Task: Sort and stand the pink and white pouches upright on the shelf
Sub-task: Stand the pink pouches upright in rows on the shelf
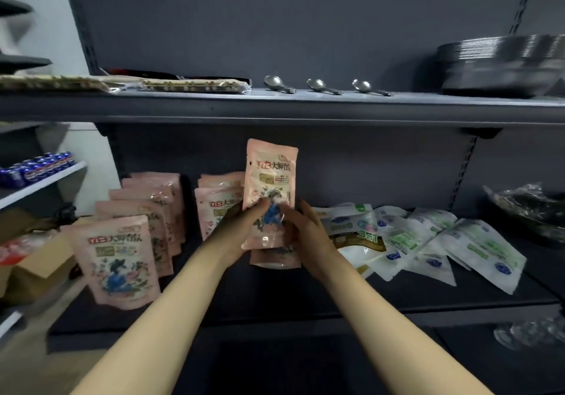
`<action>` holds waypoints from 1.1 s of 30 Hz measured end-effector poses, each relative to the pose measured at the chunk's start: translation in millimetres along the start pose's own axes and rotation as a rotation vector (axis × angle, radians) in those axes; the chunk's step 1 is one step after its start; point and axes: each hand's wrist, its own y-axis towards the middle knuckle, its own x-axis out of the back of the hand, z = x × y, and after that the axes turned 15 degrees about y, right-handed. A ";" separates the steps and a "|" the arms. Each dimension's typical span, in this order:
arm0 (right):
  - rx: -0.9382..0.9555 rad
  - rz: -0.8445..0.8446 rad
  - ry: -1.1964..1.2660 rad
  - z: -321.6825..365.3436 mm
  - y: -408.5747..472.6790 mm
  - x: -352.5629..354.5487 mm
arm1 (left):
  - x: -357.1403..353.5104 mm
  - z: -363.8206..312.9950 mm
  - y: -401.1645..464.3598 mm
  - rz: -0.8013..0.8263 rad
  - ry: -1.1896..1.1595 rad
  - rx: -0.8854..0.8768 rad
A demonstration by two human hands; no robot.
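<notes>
A dark grey metal shelving unit fills the view, its back panel plain and its lower shelf (305,300) carrying the pouches. Both hands meet at the middle of that shelf around one pink pouch (270,180), held upright and facing the camera: the left hand (241,226) grips its lower left edge with the thumb across the front, and the right hand (301,229) closes on its lower right side. The pouch is pale pink with a row of red and dark characters near the top, a small greenish label panel under them, and a blue-and-pink floral picture low down, partly covered by the fingers. Just below it another pink pouch (275,258) peeks out. To the left stand two rows of matching pink pouches, one row (122,257) running from the shelf front towards the back, the second row (218,208) just beside the left hand. To the right, white pouches (428,241) with green and blue print lie flat in a loose overlapping heap. On the upper shelf (275,104) rest three metal spoons (318,85).
</notes>
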 end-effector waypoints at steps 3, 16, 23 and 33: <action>-0.111 0.093 -0.047 -10.0 -0.5 -9.2 | 20.1 2.7 -5.4 -0.028 0.024 -0.026; -0.047 0.028 -0.857 -46.2 8.4 -35.4 | 61.4 32.8 -18.6 -0.207 0.389 0.089; -0.019 -0.020 -1.156 -60.6 10.2 -44.3 | 62.8 52.7 -7.2 -0.342 0.341 0.147; -0.018 -0.060 -1.065 -74.4 14.6 -42.0 | 66.9 70.0 2.6 -0.357 0.220 0.132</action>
